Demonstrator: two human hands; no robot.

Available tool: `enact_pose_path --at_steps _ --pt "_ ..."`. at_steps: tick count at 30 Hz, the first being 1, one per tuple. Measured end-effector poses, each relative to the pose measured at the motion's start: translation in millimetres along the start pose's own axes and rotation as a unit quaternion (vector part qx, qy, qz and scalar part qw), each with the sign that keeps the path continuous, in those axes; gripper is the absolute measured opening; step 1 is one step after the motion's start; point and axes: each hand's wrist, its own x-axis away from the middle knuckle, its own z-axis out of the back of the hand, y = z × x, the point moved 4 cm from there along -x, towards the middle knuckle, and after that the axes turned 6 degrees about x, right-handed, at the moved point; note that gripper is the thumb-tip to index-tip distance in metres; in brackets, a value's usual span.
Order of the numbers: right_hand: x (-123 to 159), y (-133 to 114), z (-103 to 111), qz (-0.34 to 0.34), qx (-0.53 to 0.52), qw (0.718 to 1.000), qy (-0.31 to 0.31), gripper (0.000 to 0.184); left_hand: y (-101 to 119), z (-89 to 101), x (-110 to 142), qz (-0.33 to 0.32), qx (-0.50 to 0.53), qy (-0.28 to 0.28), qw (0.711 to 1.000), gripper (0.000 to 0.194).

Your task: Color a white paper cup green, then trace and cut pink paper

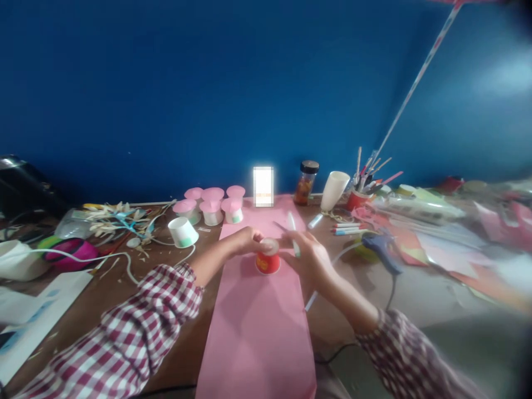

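Note:
A small red paper cup (268, 262) stands upside down on a long pink paper sheet (257, 327) in the middle of the table. My left hand (247, 241) is closed on the cup's left side and holds it steady. My right hand (310, 256) sits just right of the cup with its fingers pinched around a thin pale pen-like tool (293, 234) whose tip points toward the cup. Both sleeves are red and white checked.
Several pink-topped cups (213, 206) stand behind the sheet, with a white cup (183, 232) tipped over at their left. A jar (306, 182), a white cup (334, 190), a brush holder (359, 197), markers (347, 228) and a blue glue gun (382, 249) lie to the right. Wires and scraps clutter the left.

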Motion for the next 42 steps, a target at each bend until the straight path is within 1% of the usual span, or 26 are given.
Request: enact_pose_path --at_steps 2,5,9,13,15,18,21,23,24,25,26,27,29,31,33,35,36,39,42 --pt "-14.7 1.5 -10.6 0.004 -0.005 0.999 -0.048 0.028 0.2 -0.9 -0.2 0.000 -0.008 -0.007 1.000 0.038" --pt "-28.3 4.1 -21.5 -0.002 0.009 0.995 -0.097 0.023 1.7 -2.4 -0.2 -0.015 -0.004 -0.003 1.000 0.033" --pt "-36.8 4.2 -23.9 0.013 0.045 0.989 -0.143 0.030 3.8 -3.5 2.5 -0.016 0.016 0.026 0.999 0.037" --pt "-40.8 -1.0 -20.7 0.066 0.067 0.983 -0.159 0.038 4.8 -4.6 5.6 -0.001 0.029 0.036 0.999 0.040" --pt "-42.0 -2.5 -21.1 0.084 0.079 0.980 -0.160 0.036 5.3 -4.4 5.7 0.005 0.027 0.042 0.999 0.040" --pt "-43.4 -2.7 -23.5 0.090 0.097 0.979 -0.155 0.033 6.5 -3.7 6.1 0.012 0.018 0.055 0.998 0.038" --pt "-44.6 -2.8 -25.3 0.086 0.113 0.978 -0.153 0.034 6.7 -4.3 12.8 0.024 0.018 0.076 0.997 0.045" --pt "-45.3 -3.4 -25.6 0.080 0.112 0.978 -0.158 0.033 6.1 -6.3 24.9 0.025 0.023 0.117 0.993 0.050" --pt "-45.6 -3.9 -25.4 0.079 0.109 0.978 -0.161 0.033 6.1 -8.0 33.6 0.018 0.022 0.155 0.988 0.049" --pt "-45.8 -4.4 -25.1 0.079 0.107 0.978 -0.164 0.034 7.5 -10.4 44.2 -0.005 0.012 0.204 0.979 0.046" --pt "-46.2 -4.8 -24.5 0.079 0.106 0.977 -0.165 0.034 9.8 -14.5 56.1 -0.034 -0.013 0.257 0.966 0.041" --pt "-46.6 -5.2 -23.8 0.079 0.106 0.978 -0.163 0.035 13.0 -21.9 67.7 -0.064 -0.059 0.290 0.953 0.035" --pt "-47.4 -5.9 -22.5 0.082 0.102 0.978 -0.161 0.035 16.7 -44.6 85.4 -0.085 -0.143 0.302 0.939 0.028" --pt "-47.9 -6.8 -22.1 0.093 0.094 0.978 -0.164 0.034 17.3 -67.4 95.2 -0.072 -0.195 0.321 0.924 0.030" --pt "-48.2 -7.5 -22.2 0.102 0.091 0.976 -0.168 0.034 17.7 -87.1 95.4 -0.080 -0.215 0.336 0.913 0.044" --pt "-48.7 -7.3 -22.6 0.101 0.096 0.975 -0.171 0.031 17.2 -100.4 87.9 -0.092 -0.236 0.344 0.904 0.057" --pt "-49.0 -6.9 -22.8 0.097 0.101 0.975 -0.174 0.030 16.7 -104.4 82.5 -0.092 -0.251 0.345 0.900 0.059" --pt "-49.8 -6.3 -23.6 0.089 0.109 0.971 -0.195 0.028 17.0 -106.3 69.2 -0.063 -0.301 0.375 0.875 0.061" --pt "-50.3 -6.7 -23.7 0.090 0.110 0.965 -0.219 0.027 21.4 -105.6 64.0 -0.039 -0.354 0.411 0.839 0.058"
